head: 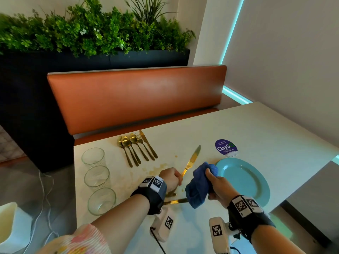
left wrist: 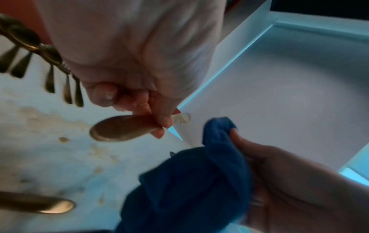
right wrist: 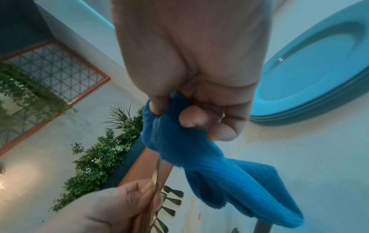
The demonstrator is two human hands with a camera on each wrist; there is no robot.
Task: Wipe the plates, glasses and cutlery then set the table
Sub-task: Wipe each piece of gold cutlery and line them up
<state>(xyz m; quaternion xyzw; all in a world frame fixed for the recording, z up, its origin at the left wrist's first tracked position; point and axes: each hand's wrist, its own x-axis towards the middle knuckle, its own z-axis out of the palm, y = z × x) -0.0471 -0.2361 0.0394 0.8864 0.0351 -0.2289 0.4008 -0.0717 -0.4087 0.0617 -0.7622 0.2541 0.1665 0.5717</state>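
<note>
We're gripping a knife [head: 191, 160] by its handle in the left hand [head: 169, 178], blade pointing away; right hand [head: 216, 186] is bunching the cloth [head: 199, 187] just beside it, w/ plates [head: 244, 180] beyond. Risk: we're holding loosely, so the knife could slip.

A round purple sticker [head: 226, 147] on the table [head: 275, 129], beyond the right hand's fingertips [head: 208, 171], reads "ClayGo". Its smaller print is too small to read. The wristbands carry only black-and-white coded squares [head: 240, 205], no letters.
</note>
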